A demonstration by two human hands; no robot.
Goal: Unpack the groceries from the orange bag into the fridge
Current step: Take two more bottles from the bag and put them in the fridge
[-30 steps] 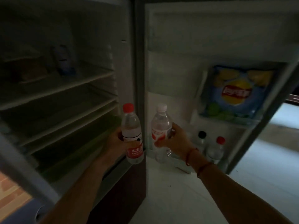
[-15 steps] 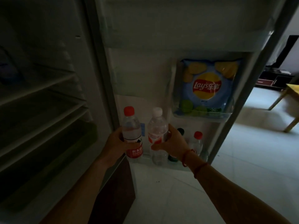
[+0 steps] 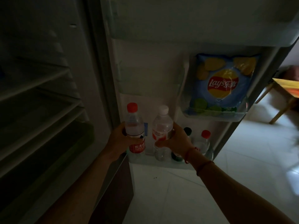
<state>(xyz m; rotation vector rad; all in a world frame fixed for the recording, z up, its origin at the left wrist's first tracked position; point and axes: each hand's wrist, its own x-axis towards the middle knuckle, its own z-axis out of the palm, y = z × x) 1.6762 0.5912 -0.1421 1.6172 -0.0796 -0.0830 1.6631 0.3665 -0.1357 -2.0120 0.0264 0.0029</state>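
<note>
Head view: left hand [image 3: 119,140] grips a red-capped bottle [image 3: 134,126]; right hand [image 3: 177,140] grips a white-capped bottle [image 3: 161,125]; both bottles stand upright at the lower door shelf [image 3: 142,160]; a chip bag [image 3: 223,84] occupies the shelf above; pale floor tiles [image 3: 178,191] and a wooden table [image 3: 288,86] lie rightward.

floor [image 3: 178,191]: pale glossy tiles, small dark specks | wooden table [image 3: 282,110]: far right, cropped by the frame edge
</note>
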